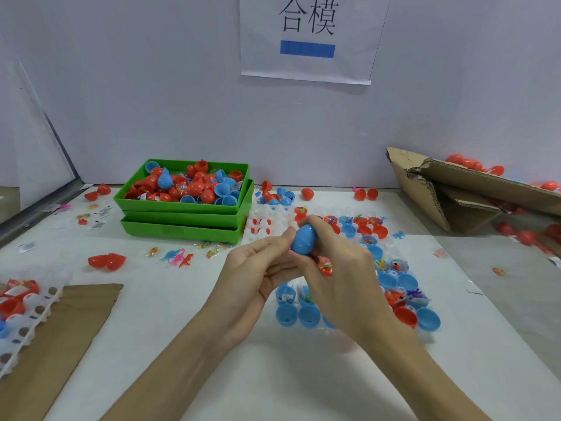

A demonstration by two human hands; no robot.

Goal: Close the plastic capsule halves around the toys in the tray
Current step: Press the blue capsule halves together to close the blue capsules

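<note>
I have the blue capsule (304,239) raised above the tray (394,270), just past centre toward twelve o'clock. My right hand (340,275) curls its fingers over the top half; my left hand (258,268) pinches it from nine o'clock. It looks light, smooth, thin-walled plastic, probably slippery and springy, so I judge squeezing each half near the seam works best.
</note>
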